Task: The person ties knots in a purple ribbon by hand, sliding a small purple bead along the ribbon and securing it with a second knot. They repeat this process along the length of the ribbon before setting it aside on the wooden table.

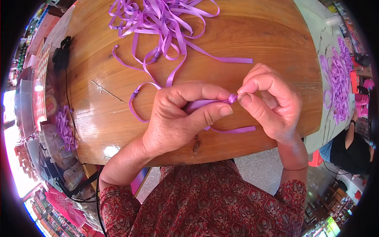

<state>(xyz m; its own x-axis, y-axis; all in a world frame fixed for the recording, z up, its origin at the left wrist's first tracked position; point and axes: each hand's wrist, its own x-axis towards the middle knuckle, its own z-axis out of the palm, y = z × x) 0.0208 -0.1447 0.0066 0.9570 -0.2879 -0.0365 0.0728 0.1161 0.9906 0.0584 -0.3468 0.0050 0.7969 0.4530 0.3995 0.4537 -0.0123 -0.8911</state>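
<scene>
My fingers (221, 111) pinch a folded purple ribbon strip (205, 104) at centre frame, both hands closed on it.

My left hand (179, 118) clamps the strip between thumb and forefinger; my right hand (272, 104) nips its small knotted tip just beside. Loose tails trail under my palms onto the wooden table (256, 35). A tangled ribbon pile (158, 17) lies at upper centre, a thin metal needle (107, 91) left of my hands, a black cable (67, 94) along the left edge.

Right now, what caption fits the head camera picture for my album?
Two hands, left hand and right hand, pinch a purple ribbon above a wooden table.
</scene>
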